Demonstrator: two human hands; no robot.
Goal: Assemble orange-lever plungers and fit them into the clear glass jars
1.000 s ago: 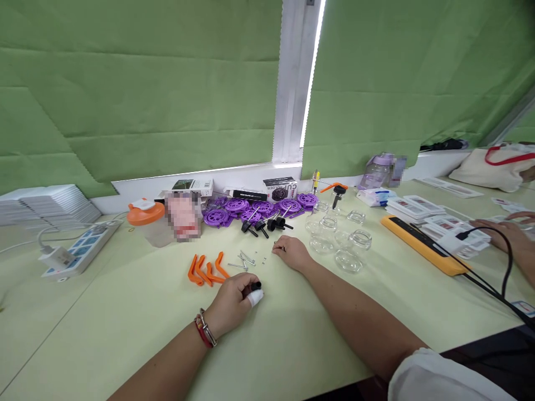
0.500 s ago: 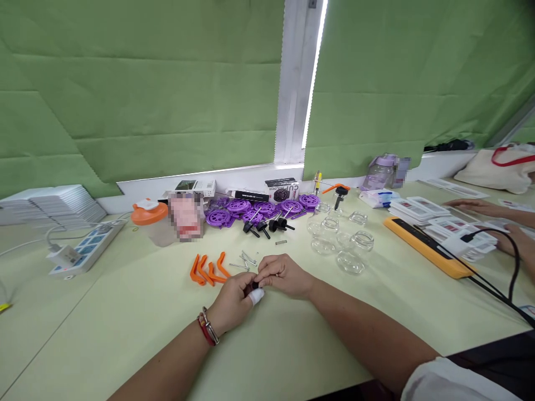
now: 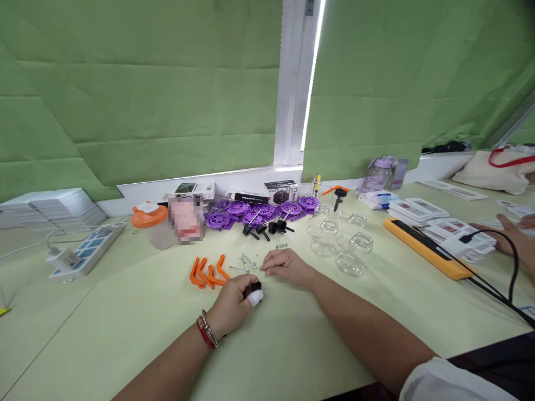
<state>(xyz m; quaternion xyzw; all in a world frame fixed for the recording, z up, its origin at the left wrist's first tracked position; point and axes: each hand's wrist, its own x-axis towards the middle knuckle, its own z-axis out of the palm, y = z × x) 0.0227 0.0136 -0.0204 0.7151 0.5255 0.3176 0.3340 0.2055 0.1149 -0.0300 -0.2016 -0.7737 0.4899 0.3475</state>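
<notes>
My left hand, its thumb wrapped in white, is closed round a small black plastic part whose end shows between thumb and fingers. A little up and to the right, my right hand has its fingers drawn together at the tips, apart from the left. Whether something tiny is in them I cannot make out. Close to its fingertips lie several metal pins, and just behind it rests a small spring. Several orange bent levers are left of the pins. Farther back lie black knob-like pieces with stems.
Purple spoked parts lie along the back. Clear glass jars stand right of my right hand. Beyond them are a yellow-orange power strip and another person's hand. Left are a white power strip and an orange-lidded cup.
My right hand has drawn away from the left, slightly up and right towards the pins. More of the black part now shows in my left hand. The other person's hands have shifted.
</notes>
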